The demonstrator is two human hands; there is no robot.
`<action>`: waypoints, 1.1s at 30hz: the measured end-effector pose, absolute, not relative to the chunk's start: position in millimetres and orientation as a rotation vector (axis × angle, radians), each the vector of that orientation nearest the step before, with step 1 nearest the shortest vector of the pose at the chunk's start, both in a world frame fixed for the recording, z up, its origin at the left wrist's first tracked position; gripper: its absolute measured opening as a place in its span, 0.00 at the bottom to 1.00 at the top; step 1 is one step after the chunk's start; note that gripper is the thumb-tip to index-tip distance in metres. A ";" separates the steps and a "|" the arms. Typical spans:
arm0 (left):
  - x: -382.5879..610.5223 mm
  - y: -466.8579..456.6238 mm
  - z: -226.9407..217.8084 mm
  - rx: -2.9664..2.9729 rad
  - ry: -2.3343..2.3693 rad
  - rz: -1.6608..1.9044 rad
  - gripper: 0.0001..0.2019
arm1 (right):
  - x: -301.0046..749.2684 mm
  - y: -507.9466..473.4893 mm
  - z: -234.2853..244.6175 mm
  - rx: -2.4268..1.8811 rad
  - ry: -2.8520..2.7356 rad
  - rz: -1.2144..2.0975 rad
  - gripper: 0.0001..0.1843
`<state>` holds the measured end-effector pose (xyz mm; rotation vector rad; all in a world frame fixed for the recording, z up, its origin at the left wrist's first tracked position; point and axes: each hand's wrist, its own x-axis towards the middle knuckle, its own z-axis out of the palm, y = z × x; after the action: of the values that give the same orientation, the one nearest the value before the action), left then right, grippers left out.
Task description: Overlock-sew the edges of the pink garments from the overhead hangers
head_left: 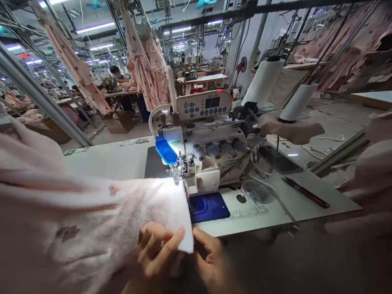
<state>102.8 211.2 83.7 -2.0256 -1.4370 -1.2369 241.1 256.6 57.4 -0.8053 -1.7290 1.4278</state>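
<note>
Fabric (pixel 92 216) pinched by left hand (pixel 156 253), sewing machine (pixel 208 151) beyond.

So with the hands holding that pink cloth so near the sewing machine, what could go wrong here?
The pink fabric lies right up to the presser foot; if the left hand and right hand follow the edge in, fingers could come near the needle. Gripped only at the corner, the edge may feed crooked. The bulk hanging left could also drag the seam sideways.

pink fabric (pixel 76 228) cut off left, wrists cropped
</note>
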 end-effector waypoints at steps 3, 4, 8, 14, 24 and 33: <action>102.8 207.1 89.3 -2.034 -1.455 -1.255 0.09 | 249.4 254.9 66.0 -0.788 -1.767 1.418 0.11; 102.2 205.8 90.8 -2.062 -1.450 -1.287 0.09 | 251.2 255.3 69.8 -0.802 -1.753 1.421 0.12; 101.3 201.0 93.0 -2.161 -1.379 -1.326 0.11 | 254.7 254.3 83.2 -0.869 -1.675 1.533 0.13; 102.9 195.8 89.2 -2.086 -1.337 -1.022 0.10 | 258.9 250.3 83.5 -0.743 -1.573 1.729 0.20; 100.1 203.9 83.5 -2.076 -1.306 -0.994 0.07 | 258.5 271.2 75.6 -0.474 -2.021 0.274 0.10; 82.5 225.0 78.3 -2.071 -1.380 -0.887 0.16 | 250.5 283.2 69.1 -0.484 -1.994 0.229 0.09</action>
<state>82.5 225.0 78.3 -2.0711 -1.3804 -0.8869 250.5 283.2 69.1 -0.4844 -1.9945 0.2288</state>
